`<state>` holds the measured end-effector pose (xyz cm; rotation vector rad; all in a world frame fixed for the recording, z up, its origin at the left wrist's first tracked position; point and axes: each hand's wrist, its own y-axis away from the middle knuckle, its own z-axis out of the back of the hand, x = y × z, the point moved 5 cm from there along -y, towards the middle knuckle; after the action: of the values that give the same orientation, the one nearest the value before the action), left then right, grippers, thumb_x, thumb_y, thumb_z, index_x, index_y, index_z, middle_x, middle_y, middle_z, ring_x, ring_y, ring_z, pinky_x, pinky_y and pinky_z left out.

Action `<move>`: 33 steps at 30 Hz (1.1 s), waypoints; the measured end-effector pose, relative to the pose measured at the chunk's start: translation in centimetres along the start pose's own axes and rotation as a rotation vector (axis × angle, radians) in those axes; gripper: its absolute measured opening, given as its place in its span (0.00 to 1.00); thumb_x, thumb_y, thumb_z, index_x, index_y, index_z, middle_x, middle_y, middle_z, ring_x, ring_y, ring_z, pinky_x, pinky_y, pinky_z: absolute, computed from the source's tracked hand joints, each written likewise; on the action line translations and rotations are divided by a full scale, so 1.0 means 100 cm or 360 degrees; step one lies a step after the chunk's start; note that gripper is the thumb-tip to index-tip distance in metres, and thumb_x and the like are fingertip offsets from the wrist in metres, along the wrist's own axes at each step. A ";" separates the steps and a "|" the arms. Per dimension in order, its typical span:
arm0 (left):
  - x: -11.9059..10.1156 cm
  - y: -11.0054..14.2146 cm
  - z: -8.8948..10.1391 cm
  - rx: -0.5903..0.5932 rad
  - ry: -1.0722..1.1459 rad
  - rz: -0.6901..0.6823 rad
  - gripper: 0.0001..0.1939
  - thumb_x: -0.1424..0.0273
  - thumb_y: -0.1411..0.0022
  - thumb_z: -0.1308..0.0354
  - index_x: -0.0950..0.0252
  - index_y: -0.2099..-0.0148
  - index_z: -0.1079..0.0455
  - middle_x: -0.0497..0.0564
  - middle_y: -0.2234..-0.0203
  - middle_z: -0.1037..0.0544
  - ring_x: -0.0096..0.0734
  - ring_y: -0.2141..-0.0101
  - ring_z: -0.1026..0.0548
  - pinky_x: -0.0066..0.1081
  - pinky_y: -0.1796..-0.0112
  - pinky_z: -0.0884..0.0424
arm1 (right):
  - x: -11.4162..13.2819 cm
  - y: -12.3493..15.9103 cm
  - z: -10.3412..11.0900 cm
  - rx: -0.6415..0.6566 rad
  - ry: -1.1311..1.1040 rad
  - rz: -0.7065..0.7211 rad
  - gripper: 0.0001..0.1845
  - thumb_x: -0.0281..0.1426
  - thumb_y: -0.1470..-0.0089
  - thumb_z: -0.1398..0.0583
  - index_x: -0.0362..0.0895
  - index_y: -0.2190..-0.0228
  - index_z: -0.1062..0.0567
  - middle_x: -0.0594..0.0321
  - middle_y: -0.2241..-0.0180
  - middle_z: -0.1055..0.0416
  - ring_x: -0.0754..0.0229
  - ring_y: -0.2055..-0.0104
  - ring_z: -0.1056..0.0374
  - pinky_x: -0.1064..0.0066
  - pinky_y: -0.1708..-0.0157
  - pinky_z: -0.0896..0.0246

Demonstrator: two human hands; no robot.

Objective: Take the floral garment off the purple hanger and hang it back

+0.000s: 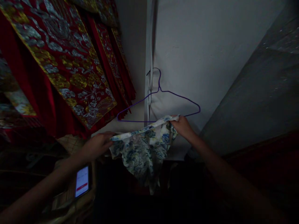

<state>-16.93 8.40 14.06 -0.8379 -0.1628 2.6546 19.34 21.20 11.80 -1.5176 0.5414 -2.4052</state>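
Note:
Between my hands stretches a white floral garment with blue and yellow flowers; what kind of clothing it is I cannot make out. My left hand pinches one end of its upper band, and my right hand grips the other end, a little higher. The cloth hangs loosely below the band. Just behind and above it, a purple wire hanger hangs by its hook from a pale strip on the wall. The band overlaps part of the hanger's lower bar; whether they touch I cannot tell.
Red cloths with gold and silver embroidery hang at the upper left. A lit phone lies at the lower left on a light brown surface. A grey plastic-like sheet covers the right side of the white wall. The bottom is very dark.

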 end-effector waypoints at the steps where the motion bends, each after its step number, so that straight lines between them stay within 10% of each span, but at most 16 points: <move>1: -0.005 -0.007 0.007 -0.0064 -0.0011 -0.0103 0.13 0.65 0.38 0.44 0.58 0.57 0.20 0.55 0.54 0.18 0.46 0.52 0.21 0.36 0.48 0.28 | 0.004 0.003 0.009 0.0017 0.0025 0.0023 0.10 0.35 0.56 0.41 0.43 0.79 0.23 0.61 0.79 0.27 0.56 0.72 0.32 0.69 0.71 0.42; 5: -0.044 -0.039 0.033 -0.0414 -0.0089 -0.0435 0.12 0.66 0.38 0.45 0.61 0.56 0.23 0.59 0.40 0.27 0.50 0.38 0.32 0.46 0.37 0.38 | 0.020 0.017 0.028 0.0088 -0.0056 0.0091 0.08 0.32 0.57 0.41 0.43 0.79 0.23 0.62 0.80 0.28 0.56 0.72 0.32 0.69 0.72 0.41; 9: -0.079 -0.078 0.036 -0.0502 0.0067 -0.0558 0.15 0.72 0.45 0.45 0.63 0.54 0.28 0.61 0.46 0.24 0.48 0.42 0.29 0.47 0.41 0.34 | 0.040 0.037 0.013 0.0354 -0.0290 0.0164 0.06 0.32 0.54 0.39 0.43 0.76 0.22 0.63 0.75 0.25 0.56 0.68 0.29 0.69 0.66 0.36; 13: -0.078 -0.111 0.034 -0.0635 0.0261 -0.0438 0.30 0.77 0.54 0.48 0.65 0.45 0.31 0.55 0.58 0.21 0.39 0.57 0.23 0.35 0.55 0.27 | 0.056 0.059 0.002 0.0665 -0.0399 0.0267 0.26 0.29 0.51 0.36 0.44 0.48 0.24 0.61 0.63 0.21 0.56 0.61 0.25 0.68 0.60 0.32; 20: -0.061 -0.119 0.038 -0.0618 0.0159 -0.0248 0.14 0.74 0.53 0.53 0.64 0.67 0.27 0.49 0.74 0.24 0.36 0.70 0.28 0.30 0.66 0.33 | 0.039 0.049 0.094 -0.0417 -0.0345 0.0168 0.47 0.30 0.52 0.34 0.47 0.33 0.42 0.58 0.64 0.22 0.57 0.70 0.28 0.66 0.69 0.32; 25: -0.071 -0.117 0.042 -0.0726 -0.0081 -0.0405 0.14 0.75 0.55 0.51 0.64 0.68 0.26 0.52 0.70 0.25 0.39 0.66 0.27 0.34 0.62 0.32 | 0.051 0.034 0.120 -0.0076 -0.0221 -0.0089 0.23 0.31 0.51 0.36 0.39 0.52 0.21 0.53 0.67 0.21 0.56 0.68 0.27 0.65 0.66 0.33; 30: -0.065 -0.120 0.046 -0.0752 -0.0349 -0.0386 0.16 0.77 0.51 0.52 0.66 0.65 0.24 0.55 0.66 0.27 0.41 0.62 0.27 0.38 0.57 0.30 | 0.074 0.047 0.128 -0.0313 -0.0236 -0.0088 0.44 0.29 0.68 0.30 0.42 0.45 0.29 0.60 0.71 0.21 0.56 0.74 0.28 0.69 0.75 0.34; 33: -0.060 -0.123 0.046 -0.0723 -0.0456 -0.0369 0.17 0.78 0.48 0.52 0.66 0.62 0.23 0.57 0.63 0.27 0.41 0.60 0.26 0.39 0.56 0.29 | 0.084 0.055 0.131 -0.0290 -0.0116 0.0047 0.38 0.33 0.63 0.31 0.42 0.47 0.28 0.56 0.65 0.19 0.54 0.71 0.25 0.66 0.71 0.29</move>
<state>-11.33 17.66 23.64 -0.5133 -0.9040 2.5317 27.64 10.62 21.32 -1.6499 0.7801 -2.3221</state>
